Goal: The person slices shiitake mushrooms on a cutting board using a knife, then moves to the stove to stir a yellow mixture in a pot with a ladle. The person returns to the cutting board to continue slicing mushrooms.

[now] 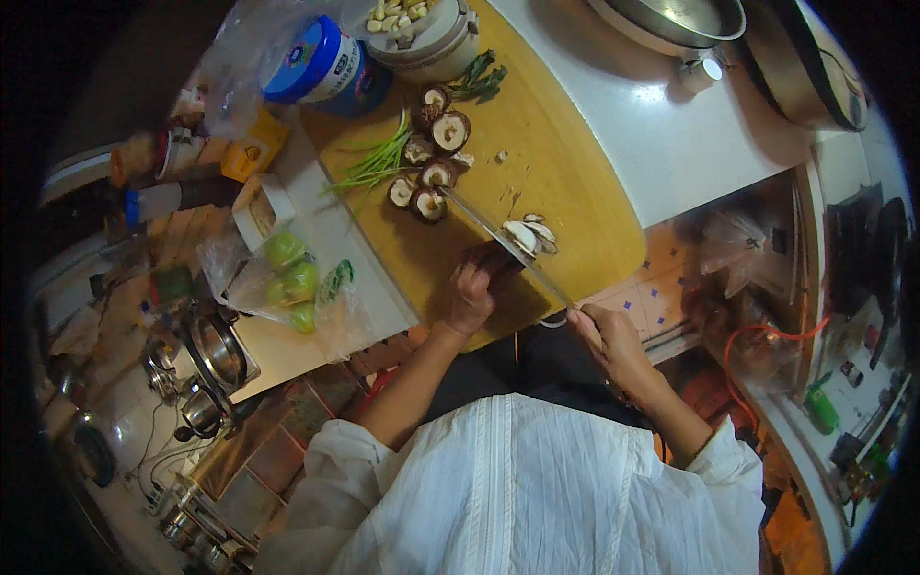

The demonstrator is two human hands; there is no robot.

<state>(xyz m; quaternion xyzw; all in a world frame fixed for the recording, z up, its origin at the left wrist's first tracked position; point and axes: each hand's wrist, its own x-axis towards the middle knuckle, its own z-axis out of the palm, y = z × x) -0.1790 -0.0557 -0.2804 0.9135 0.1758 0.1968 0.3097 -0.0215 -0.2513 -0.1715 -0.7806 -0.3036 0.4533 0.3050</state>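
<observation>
My right hand grips the handle of a kitchen knife, whose blade points up and left across the yellow cutting board. Against the near side of the blade, my left hand holds a dark piece that looks like a shiitake mushroom cap, mostly hidden by fingers and shadow. Pale mushroom slices lean together just beyond the blade. Several whole shiitake mushrooms lie gills up near the knife's tip. Beside them are thin green stalks and dark green leaves.
Behind the mushrooms stand a blue-lidded tub and a white container with peeled garlic cloves on top. A plastic bag of green fruit sits at left. Metal pans and a small white-capped jar are at upper right.
</observation>
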